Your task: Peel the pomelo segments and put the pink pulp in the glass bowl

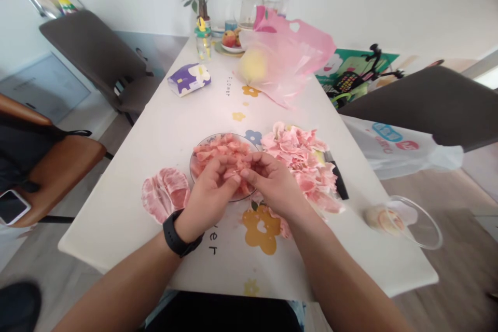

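Pinching small pink citrus piece (238, 170) in left hand (210, 185) and right hand (272, 179), over round, dark-rimmed plate (206, 141) of pink pulp (215, 148)

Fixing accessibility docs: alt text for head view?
Left hand and right hand pinch pink citrus pulp over a plate on a white table. Peelings lie to the right, larger segments to the left, a pink bag beyond.

Plate (207, 141) of pomelo pulp (218, 149); left hand (212, 189), right hand (272, 179) above it; membrane-covered segments (165, 193) at its left; membrane scraps (298, 156), knife (340, 181) at its right.
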`<control>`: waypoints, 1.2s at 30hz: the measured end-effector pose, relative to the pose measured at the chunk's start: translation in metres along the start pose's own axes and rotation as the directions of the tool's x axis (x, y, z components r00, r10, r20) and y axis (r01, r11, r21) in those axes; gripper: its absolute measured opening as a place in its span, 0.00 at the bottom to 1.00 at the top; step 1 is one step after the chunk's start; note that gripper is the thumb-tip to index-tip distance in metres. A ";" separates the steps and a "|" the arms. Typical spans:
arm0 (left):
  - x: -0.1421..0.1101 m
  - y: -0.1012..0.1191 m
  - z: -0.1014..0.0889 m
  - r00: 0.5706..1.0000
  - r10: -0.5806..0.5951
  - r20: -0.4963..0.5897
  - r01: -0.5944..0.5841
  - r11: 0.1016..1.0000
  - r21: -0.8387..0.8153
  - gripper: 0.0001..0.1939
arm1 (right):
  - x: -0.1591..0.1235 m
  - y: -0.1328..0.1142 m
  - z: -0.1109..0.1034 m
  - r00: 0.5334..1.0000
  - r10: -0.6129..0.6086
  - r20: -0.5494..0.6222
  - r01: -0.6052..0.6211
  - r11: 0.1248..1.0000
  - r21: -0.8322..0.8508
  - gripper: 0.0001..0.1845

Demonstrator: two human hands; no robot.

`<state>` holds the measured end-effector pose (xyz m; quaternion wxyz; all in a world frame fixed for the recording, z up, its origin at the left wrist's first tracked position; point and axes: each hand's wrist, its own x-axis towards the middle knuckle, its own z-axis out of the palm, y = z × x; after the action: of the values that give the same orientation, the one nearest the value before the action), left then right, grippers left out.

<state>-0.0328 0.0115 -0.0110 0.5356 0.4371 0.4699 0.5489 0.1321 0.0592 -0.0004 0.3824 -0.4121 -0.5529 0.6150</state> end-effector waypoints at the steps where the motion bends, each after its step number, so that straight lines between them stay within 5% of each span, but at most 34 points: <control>1: 0.000 -0.001 0.000 1.000 -0.009 -0.002 0.009 1.000 0.001 0.11 | 0.000 0.000 -0.001 1.000 0.003 -0.001 -0.003 1.000 0.010 0.13; 6: 0.000 -0.004 0.000 1.000 -0.021 0.006 0.021 1.000 -0.007 0.10 | 0.003 -0.003 -0.003 0.997 0.053 0.051 -0.057 0.995 0.084 0.11; 11: -0.005 -0.007 -0.002 0.992 0.122 -0.037 -0.108 0.958 0.265 0.14 | 0.003 -0.008 0.000 0.997 0.076 0.017 -0.076 0.997 -0.005 0.12; 19: 0.003 0.001 -0.009 0.957 0.116 -0.266 -0.053 0.971 0.232 0.09 | 0.015 -0.002 -0.032 0.959 -0.154 -0.239 0.082 0.955 -0.287 0.10; 21: 0.004 0.001 -0.009 0.960 0.147 -0.237 -0.095 0.971 0.220 0.10 | 0.020 -0.001 -0.030 0.955 -0.224 -0.196 0.123 0.896 -0.427 0.09; 24: 0.005 0.001 -0.009 0.961 0.203 -0.190 -0.172 0.971 0.167 0.12 | 0.026 -0.001 -0.019 0.940 -0.341 0.023 0.275 0.714 -0.643 0.14; 27: 0.005 0.000 -0.010 0.967 0.210 -0.142 -0.196 0.975 0.106 0.11 | 0.029 -0.006 -0.008 0.904 -0.376 0.202 0.403 0.597 -0.694 0.20; 31: 0.007 -0.002 -0.010 0.959 0.251 -0.130 -0.234 0.963 0.133 0.11 | 0.024 -0.016 0.001 0.904 -0.405 0.135 0.391 0.658 -0.644 0.17; 36: 0.009 -0.005 -0.009 0.943 0.317 -0.107 -0.297 0.940 0.168 0.09 | 0.017 -0.023 0.007 0.964 -0.236 0.124 0.267 0.829 -0.491 0.14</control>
<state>-0.0407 0.0199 -0.0177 0.3767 0.5065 0.4703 0.6167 0.1199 0.0748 0.0211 0.3228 -0.4031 -0.7544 0.4052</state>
